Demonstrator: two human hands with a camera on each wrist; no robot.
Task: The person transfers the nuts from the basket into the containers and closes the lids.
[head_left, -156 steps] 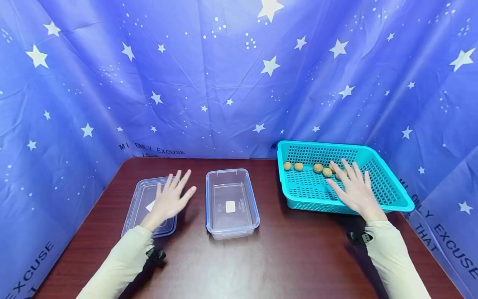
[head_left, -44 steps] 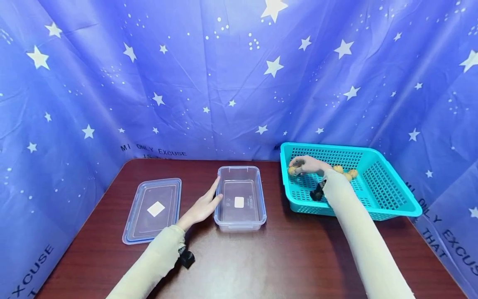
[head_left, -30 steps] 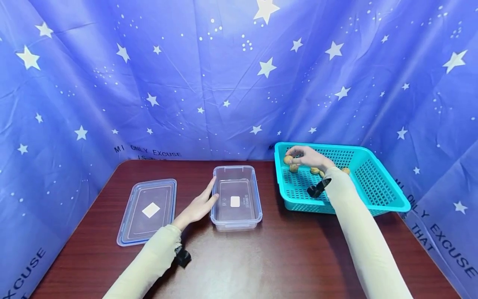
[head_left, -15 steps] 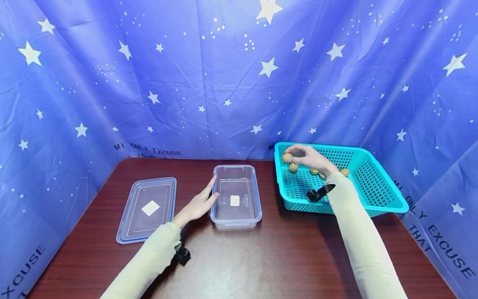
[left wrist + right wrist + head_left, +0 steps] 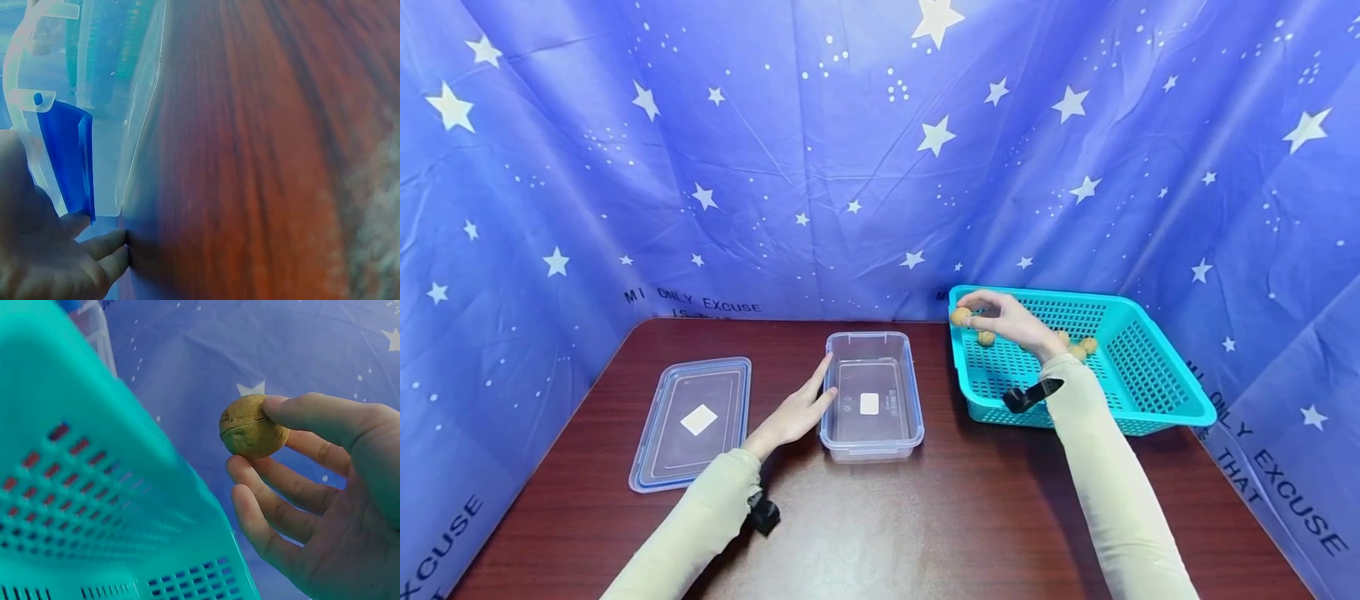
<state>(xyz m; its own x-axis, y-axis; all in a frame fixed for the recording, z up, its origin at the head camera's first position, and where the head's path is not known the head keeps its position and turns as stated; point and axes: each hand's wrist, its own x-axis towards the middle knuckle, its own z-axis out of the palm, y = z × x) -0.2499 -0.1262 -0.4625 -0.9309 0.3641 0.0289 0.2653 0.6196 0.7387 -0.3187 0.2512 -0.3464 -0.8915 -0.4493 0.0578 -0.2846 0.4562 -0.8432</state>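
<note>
A walnut (image 5: 250, 428) is pinched between the thumb and fingers of my right hand (image 5: 1011, 322). In the head view it is up at the left rim of the turquoise basket (image 5: 1015, 408). Below it, another walnut (image 5: 986, 338) lies in the basket, and several more sit partly behind my wrist. My left hand (image 5: 797, 412) rests with extended fingers against the left side of a clear plastic container (image 5: 870, 450). The left wrist view shows those fingers by the container's blue clip (image 5: 69, 159). Inside the container only a white label (image 5: 869, 404) shows.
The container's clear lid (image 5: 688, 450), with blue trim and a white label, lies on the brown table (image 5: 880, 533) left of my left hand. A blue star-patterned curtain (image 5: 820, 150) encloses the table at the back and sides.
My right hand, spread over the basket at first, has pinched a walnut and lifted it leftward to the rim. My left hand has gone from over the lid to the container's side.
</note>
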